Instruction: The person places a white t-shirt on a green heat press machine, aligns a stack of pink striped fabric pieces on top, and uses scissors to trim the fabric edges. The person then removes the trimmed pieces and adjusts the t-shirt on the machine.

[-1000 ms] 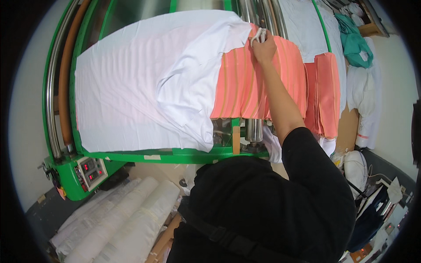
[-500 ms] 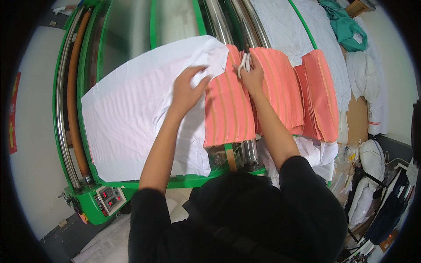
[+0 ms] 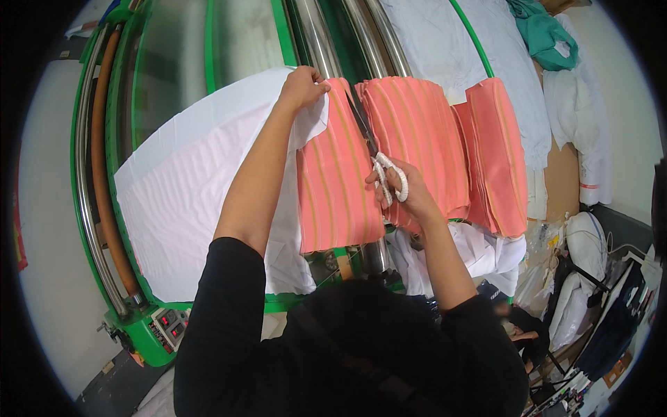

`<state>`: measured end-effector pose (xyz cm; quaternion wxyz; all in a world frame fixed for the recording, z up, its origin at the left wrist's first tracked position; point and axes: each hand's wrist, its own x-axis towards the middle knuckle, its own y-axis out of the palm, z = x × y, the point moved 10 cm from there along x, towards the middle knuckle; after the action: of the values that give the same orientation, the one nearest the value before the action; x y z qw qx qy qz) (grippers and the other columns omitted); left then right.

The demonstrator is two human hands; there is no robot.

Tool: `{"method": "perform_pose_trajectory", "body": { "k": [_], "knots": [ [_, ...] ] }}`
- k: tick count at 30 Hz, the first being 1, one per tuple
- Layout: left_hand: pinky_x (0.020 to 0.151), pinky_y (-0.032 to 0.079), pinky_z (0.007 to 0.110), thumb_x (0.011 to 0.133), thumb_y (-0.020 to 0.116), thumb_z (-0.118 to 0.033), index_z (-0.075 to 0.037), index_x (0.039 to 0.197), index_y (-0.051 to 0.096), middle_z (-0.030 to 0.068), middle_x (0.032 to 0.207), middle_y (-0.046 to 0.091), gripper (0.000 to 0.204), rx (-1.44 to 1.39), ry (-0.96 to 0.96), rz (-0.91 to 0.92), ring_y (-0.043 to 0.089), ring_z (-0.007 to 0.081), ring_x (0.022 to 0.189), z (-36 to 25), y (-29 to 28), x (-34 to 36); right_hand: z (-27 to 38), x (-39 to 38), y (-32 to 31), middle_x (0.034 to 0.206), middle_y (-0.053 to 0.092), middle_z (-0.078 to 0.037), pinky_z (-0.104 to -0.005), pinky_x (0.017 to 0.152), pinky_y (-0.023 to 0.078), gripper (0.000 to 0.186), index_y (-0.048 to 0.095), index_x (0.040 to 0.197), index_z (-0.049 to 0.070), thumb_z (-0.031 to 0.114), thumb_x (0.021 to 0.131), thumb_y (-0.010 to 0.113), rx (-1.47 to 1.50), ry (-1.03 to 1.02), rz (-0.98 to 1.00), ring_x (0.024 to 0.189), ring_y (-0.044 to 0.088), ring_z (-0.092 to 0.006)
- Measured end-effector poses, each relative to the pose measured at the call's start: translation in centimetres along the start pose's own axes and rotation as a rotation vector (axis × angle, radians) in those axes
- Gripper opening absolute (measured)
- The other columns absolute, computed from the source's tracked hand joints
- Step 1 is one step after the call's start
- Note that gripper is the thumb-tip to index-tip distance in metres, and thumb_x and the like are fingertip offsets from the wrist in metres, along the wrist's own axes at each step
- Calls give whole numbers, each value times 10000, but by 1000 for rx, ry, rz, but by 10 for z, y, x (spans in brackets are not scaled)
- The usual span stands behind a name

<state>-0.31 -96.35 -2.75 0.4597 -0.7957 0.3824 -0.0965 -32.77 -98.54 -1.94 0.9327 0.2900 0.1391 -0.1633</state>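
Observation:
My left hand has its fingers closed on the upper corner of a white cloth, which lies over the left part of a green machine frame. My right hand holds large dark-bladed scissors by their white-wrapped handles. The blades point away from me along the gap between two stacks of coral striped fabric. The middle stack and a folded right stack lie to the right of the blades.
Steel rollers run behind the fabric. A brown roller and control box are at left. Pale cloths, a teal bundle and wrapped rolls lie at right. A person in black shows at lower right.
My left hand has come into view and moved up, closing on the white cloth. My right hand has moved down toward me with the scissors, whose long blades now show between the coral stacks.

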Motion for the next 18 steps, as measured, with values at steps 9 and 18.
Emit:
{"method": "perform_pose_trajectory", "body": {
  "k": [9, 18],
  "knots": [
    [917, 559, 375, 869, 802, -224, -2, 1023, 777, 165, 1027, 783, 272, -383, 57, -23, 745, 274, 1030, 9, 11, -13, 17, 44, 3, 911, 721, -102, -240, 506, 522, 482, 634, 1200, -47, 408, 1044, 641, -216, 79, 7, 614, 639, -99],
    [860, 532, 331, 927, 757, -211, 34, 1108, 755, 100, 993, 747, 305, -417, 11, -31, 681, 167, 968, 20, 17, -17, 17, 56, -2, 843, 689, -68, -230, 471, 474, 476, 670, 1102, -52, 418, 1030, 662, -267, 158, 8, 578, 619, -82]
  ]
}}
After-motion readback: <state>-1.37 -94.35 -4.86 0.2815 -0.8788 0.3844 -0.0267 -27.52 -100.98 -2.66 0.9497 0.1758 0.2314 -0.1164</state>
